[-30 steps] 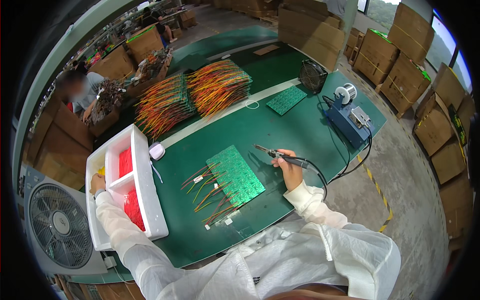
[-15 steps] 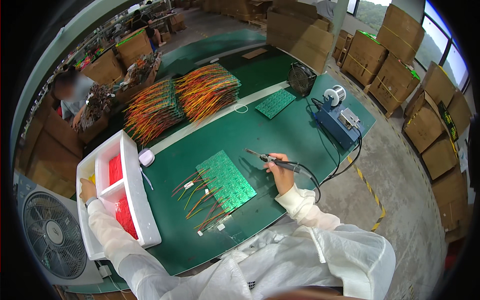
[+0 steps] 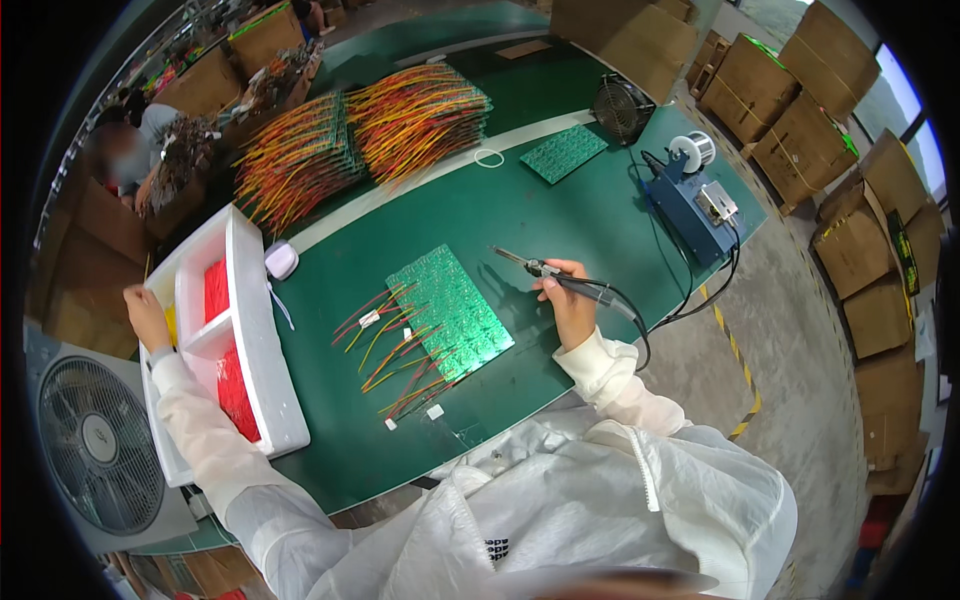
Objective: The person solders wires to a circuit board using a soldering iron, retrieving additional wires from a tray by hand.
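My right hand (image 3: 570,308) is closed around a soldering iron (image 3: 590,288) with a black cable, its metal tip pointing left above the bench. Left of it lies a green circuit board panel (image 3: 462,310); red and yellow wires (image 3: 385,345) stick out from its left edge. My left hand (image 3: 148,318) is at the far-left wall of a white foam box (image 3: 285,390), its fingers pinched on a thin yellow wire (image 3: 148,266) that rises above them. Red wires (image 3: 238,395) fill two of the box's compartments, and yellow wires (image 3: 171,325) show beside my left hand.
Behind are two stacks of wired boards (image 3: 415,120), a bare green board (image 3: 563,153) and a small black fan (image 3: 623,108). A blue solder feeder (image 3: 690,210) with a spool stands right. A large fan (image 3: 100,440) is beside the box. A co-worker (image 3: 125,150) sits far left.
My left hand has come up out of the box's left compartment with a yellow wire in its fingers. My right hand still holds the soldering iron, and the whole view has shifted slightly.
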`<act>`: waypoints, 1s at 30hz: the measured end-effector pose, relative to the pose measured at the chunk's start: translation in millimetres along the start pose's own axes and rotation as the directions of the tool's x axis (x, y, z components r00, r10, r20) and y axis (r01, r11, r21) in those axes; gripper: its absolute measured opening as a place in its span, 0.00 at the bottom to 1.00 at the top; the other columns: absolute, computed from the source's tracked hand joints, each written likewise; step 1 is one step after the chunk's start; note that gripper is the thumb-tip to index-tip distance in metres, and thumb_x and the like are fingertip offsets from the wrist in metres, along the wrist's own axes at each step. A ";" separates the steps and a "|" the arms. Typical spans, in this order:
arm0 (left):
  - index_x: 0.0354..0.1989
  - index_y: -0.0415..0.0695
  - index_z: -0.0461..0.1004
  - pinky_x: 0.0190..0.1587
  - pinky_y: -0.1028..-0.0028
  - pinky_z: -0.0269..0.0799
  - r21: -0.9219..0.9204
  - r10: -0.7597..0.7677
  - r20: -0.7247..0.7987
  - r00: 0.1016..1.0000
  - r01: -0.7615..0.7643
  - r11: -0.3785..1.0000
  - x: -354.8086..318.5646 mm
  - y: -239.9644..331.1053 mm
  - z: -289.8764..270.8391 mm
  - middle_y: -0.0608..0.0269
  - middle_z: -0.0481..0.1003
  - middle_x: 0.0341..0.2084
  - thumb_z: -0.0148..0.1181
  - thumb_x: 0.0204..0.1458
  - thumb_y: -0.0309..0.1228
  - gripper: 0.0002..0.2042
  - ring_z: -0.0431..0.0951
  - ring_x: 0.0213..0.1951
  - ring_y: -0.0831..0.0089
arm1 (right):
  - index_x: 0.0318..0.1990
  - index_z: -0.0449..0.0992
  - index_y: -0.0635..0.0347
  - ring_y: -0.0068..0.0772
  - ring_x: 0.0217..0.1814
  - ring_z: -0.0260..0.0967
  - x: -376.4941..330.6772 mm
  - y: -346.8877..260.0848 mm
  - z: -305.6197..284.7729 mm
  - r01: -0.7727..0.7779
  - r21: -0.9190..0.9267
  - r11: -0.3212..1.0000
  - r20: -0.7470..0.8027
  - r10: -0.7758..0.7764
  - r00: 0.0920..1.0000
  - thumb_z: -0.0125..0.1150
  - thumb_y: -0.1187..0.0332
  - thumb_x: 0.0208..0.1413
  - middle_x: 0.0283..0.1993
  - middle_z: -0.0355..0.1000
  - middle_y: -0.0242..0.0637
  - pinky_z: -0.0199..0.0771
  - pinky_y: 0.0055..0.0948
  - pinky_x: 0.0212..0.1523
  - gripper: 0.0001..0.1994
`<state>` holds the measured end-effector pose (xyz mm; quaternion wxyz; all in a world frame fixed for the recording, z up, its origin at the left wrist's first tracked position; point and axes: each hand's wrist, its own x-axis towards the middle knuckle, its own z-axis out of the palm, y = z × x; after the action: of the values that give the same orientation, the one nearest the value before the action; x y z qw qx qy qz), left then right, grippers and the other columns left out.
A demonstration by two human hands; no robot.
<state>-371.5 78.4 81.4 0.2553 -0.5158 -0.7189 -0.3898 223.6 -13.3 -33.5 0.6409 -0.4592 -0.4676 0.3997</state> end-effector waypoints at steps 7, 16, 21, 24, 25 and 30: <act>0.32 0.39 0.66 0.32 0.79 0.63 -0.411 0.018 0.123 0.992 0.034 0.911 -5.8 154.6 -68.5 0.61 0.68 0.23 0.48 0.48 0.29 0.07 0.67 0.27 0.76 | 0.42 0.61 0.65 0.21 0.32 0.64 1.4 -1.3 1.6 -0.002 0.000 1.000 0.015 0.002 1.000 0.49 0.72 0.49 0.33 0.64 0.37 0.64 0.17 0.32 0.13; 0.26 0.38 0.65 0.32 0.72 0.62 -0.554 0.188 0.295 0.937 0.008 0.832 -171.7 317.9 -75.5 0.57 0.67 0.23 0.49 0.44 0.22 0.02 0.68 0.28 0.64 | 0.42 0.61 0.64 0.22 0.38 0.63 -2.2 4.3 2.4 0.016 0.004 1.000 0.012 -0.016 1.000 0.54 0.77 0.45 0.38 0.62 0.35 0.65 0.20 0.40 0.15; 0.27 0.39 0.63 0.31 0.67 0.62 -0.489 0.142 0.414 0.899 0.088 0.868 -196.0 325.1 -4.4 0.57 0.67 0.23 0.48 0.46 0.25 0.03 0.67 0.28 0.60 | 0.41 0.61 0.65 0.22 0.39 0.63 -1.9 5.6 2.1 0.033 -0.008 0.999 0.025 -0.033 0.999 0.54 0.77 0.44 0.38 0.61 0.35 0.65 0.21 0.41 0.15; 0.27 0.41 0.63 0.31 0.66 0.62 -0.545 0.188 0.356 0.915 0.040 0.838 -209.5 318.7 20.7 0.59 0.69 0.25 0.47 0.47 0.26 0.03 0.67 0.28 0.61 | 0.41 0.62 0.64 0.23 0.39 0.62 -1.4 7.4 1.3 0.055 -0.021 0.998 0.011 -0.055 0.998 0.55 0.77 0.44 0.38 0.61 0.35 0.65 0.21 0.41 0.15; 0.28 0.41 0.63 0.31 0.67 0.62 -0.575 0.200 0.344 0.917 0.038 0.817 -214.9 315.9 25.0 0.60 0.70 0.26 0.47 0.47 0.26 0.03 0.67 0.28 0.61 | 0.41 0.62 0.64 0.23 0.39 0.62 -2.4 8.1 0.9 0.031 -0.033 0.999 0.005 -0.030 1.000 0.55 0.77 0.44 0.38 0.61 0.35 0.65 0.21 0.41 0.15; 0.28 0.41 0.66 0.31 0.70 0.64 -0.614 0.160 0.449 0.879 0.174 0.770 -225.7 307.0 37.4 0.62 0.72 0.25 0.49 0.48 0.29 0.05 0.69 0.27 0.65 | 0.40 0.62 0.65 0.24 0.39 0.63 2.5 5.9 5.5 0.026 -0.020 0.999 0.013 -0.025 1.000 0.55 0.77 0.44 0.38 0.61 0.35 0.65 0.21 0.41 0.15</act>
<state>-5.2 37.1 -22.1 -0.1213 -0.6481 -0.5853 -0.4719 218.4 -8.2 -37.9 0.6382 -0.4572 -0.4816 0.3895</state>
